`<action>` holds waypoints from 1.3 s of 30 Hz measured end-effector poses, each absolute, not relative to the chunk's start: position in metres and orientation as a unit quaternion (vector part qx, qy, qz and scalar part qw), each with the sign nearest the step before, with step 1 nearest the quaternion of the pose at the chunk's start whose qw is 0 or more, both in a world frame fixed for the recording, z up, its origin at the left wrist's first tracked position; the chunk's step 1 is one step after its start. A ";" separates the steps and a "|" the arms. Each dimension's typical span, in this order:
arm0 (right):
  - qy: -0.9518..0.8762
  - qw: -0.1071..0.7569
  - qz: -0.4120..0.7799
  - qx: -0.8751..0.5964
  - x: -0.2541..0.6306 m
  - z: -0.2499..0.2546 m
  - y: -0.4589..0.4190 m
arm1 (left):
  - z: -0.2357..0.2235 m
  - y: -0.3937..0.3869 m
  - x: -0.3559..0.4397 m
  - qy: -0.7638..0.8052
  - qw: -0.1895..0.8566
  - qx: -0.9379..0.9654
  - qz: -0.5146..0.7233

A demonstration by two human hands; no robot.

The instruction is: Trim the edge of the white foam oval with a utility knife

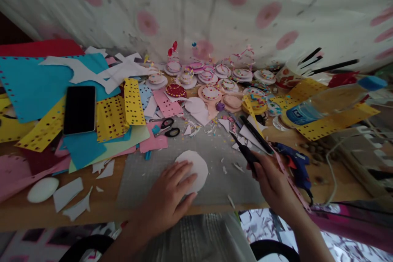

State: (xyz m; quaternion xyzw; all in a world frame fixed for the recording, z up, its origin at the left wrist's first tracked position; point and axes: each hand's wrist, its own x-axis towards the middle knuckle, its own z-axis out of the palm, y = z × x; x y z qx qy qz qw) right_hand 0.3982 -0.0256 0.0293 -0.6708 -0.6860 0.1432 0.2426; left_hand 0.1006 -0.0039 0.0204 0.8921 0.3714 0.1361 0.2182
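Observation:
My left hand [175, 190] lies with fingers stretched over a white round disc [199, 172], which looks like foam or thick paper. The disc rests on a grey cutting mat [215, 190]. Held in my right hand [272, 180] is a black-handled tool with a thin pointed tip [245, 151], aimed up and left above the mat. Its exact kind cannot be made out. A dark, pen-like stick [254, 133] lies just beyond that hand, and a blue glue gun [296, 163] lies to its right. White scraps are scattered on the mat.
Scissors [168, 127] lie behind my left hand. A black phone [80, 109] rests on coloured sheets at the left. Several small decorated hats [211, 92] line the back. A plastic bottle [325, 102] lies tilted at the right, near a cup [288, 73]. A white egg-shaped piece [43, 189] sits front left.

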 end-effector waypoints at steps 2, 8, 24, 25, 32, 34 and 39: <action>-0.686 0.214 0.206 -0.664 0.393 0.036 -0.024 | 0.014 -0.004 0.105 0.384 0.201 0.892 0.128; -0.758 0.151 0.243 -0.586 0.380 0.042 -0.010 | 0.006 -0.003 0.112 0.363 0.201 0.901 0.127; -0.808 -0.009 0.264 -0.526 0.366 0.048 0.014 | -0.004 -0.001 0.104 0.319 0.244 0.901 0.161; -0.809 -0.001 0.257 -0.529 0.365 0.049 0.014 | -0.004 -0.001 0.104 0.319 0.246 0.901 0.161; -0.814 0.011 0.237 -0.531 0.361 0.051 0.014 | -0.005 -0.001 0.105 0.311 0.238 0.905 0.165; -0.814 0.000 0.230 -0.534 0.360 0.052 0.013 | -0.005 0.000 0.105 0.308 0.238 0.905 0.170; -0.814 -0.051 0.216 -0.536 0.357 0.054 0.013 | -0.004 0.000 0.105 0.307 0.238 0.906 0.169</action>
